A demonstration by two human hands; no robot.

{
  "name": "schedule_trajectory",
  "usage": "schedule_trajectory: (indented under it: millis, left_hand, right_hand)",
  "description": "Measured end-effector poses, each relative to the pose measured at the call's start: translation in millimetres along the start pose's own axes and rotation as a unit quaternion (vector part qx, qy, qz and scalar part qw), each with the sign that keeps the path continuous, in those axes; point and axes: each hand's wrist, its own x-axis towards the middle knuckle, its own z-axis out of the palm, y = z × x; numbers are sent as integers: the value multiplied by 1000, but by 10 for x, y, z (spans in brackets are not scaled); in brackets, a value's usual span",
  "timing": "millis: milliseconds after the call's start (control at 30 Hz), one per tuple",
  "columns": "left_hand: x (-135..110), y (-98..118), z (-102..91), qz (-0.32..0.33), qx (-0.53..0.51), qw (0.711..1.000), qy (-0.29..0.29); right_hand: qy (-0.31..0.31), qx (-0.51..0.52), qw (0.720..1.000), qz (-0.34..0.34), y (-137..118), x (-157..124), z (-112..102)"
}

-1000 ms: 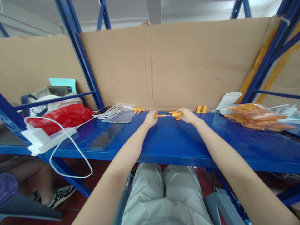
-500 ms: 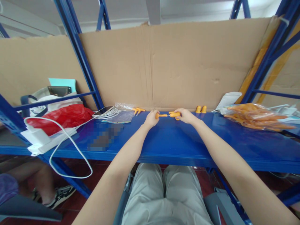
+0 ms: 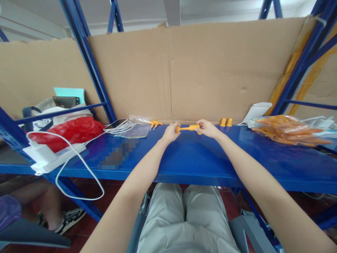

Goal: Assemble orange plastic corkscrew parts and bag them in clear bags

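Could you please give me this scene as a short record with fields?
Left grip: on the round end of the spiral yellow piece
Right grip: on the thicker yellow piece
Contact: the two pieces appear to meet end to end
Right of hands: two yellow caps, plastic bag
Left of hands: white cable
Surface: blue shelf

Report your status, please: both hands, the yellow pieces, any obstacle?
Left hand holds rod; right hand holds body. In line, end to end. Two cones off to the right, clear of hands.
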Motion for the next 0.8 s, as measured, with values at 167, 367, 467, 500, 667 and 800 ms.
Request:
schedule_trajectory:
  millis: [167, 367, 467, 500, 667, 800]
  left_hand:
    - [7, -17, 12, -7, -7, 1000, 9]
    - [26, -37, 36, 5, -31, 999, 13]
    - [26, -32, 38, 10, -37, 999, 10]
    - [24, -31, 38, 10, -35, 999, 11]
    - [16, -26, 54, 4, -31, 999, 13]
    - [20, -27, 67, -8, -46, 999, -1]
  right_hand:
    - [-19, 127, 990, 54, -24, -36, -39]
    - [-47, 171, 975, 136, -215, -141, -98]
    - [-41, 137, 971, 192, -306, -173, -65]
    - [-39, 121, 969, 210, -328, -178, -47]
    - [-39, 77, 967, 240, -371, -177, 11]
    - [-29, 100, 970, 218, -362, -180, -12]
